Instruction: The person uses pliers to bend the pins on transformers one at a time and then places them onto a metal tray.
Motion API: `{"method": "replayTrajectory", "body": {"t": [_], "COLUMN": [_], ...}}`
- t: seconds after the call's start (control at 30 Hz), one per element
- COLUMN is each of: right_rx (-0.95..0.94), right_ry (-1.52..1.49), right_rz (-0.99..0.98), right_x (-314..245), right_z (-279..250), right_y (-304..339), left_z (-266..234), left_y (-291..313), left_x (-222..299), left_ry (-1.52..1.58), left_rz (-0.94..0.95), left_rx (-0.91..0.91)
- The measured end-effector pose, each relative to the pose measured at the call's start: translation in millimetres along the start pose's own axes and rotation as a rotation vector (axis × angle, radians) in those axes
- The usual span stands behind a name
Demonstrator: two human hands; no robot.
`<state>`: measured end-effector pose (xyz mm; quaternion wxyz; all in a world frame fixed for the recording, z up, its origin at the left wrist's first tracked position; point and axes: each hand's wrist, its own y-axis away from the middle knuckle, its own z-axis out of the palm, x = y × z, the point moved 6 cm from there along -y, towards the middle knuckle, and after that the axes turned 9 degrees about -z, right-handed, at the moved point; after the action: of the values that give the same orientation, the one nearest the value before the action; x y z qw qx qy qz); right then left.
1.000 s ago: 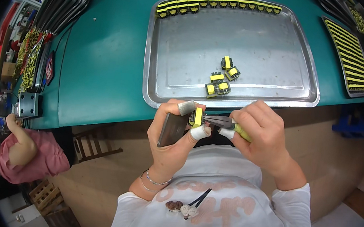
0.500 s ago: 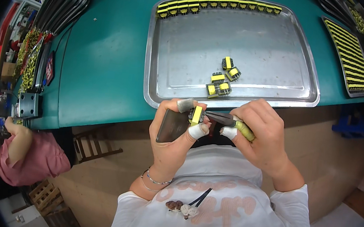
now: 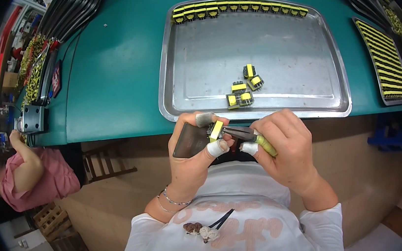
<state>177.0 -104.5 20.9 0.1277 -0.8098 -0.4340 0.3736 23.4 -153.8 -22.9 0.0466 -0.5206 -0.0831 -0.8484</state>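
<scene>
My left hand, with taped thumb and finger, pinches a small black transformer banded in yellow tape. A dark flat rectangular piece also lies in that hand, against the palm. My right hand, its thumb taped too, is closed round pliers with yellow-green wrapped handles. The pliers' jaws reach the right side of the transformer, where its pins are; whether they grip a pin is too small to tell. Just beyond my hands, several loose transformers lie in the near part of a metal tray.
A row of transformers lines the tray's far edge. At the right stands a filled tray; at the left, stacked dark trays and a metal block. A person in pink sits at the left along the green table.
The pliers' jaws have shifted slightly left along the transformer's side, and the right hand with them. The left hand keeps its hold. The person in pink has moved an arm a little.
</scene>
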Motion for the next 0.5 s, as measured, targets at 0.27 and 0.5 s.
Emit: {"method": "replayTrajectory", "body": {"t": [0.27, 0.5], "right_rx": [-0.007, -0.009], "right_ry": [0.099, 0.092], "right_rz": [-0.096, -0.07], "right_x": [6.1, 15.0], "right_z": [3.3, 7.2], "right_y": [13.8, 16.1], "left_z": [4.1, 2.1], "left_y": [4.5, -0.4], "left_x": [-11.3, -20.2], "left_ry": [-0.155, -0.212], "left_rz": [0.147, 0.19], "left_rx": [-0.011, 0.007]}}
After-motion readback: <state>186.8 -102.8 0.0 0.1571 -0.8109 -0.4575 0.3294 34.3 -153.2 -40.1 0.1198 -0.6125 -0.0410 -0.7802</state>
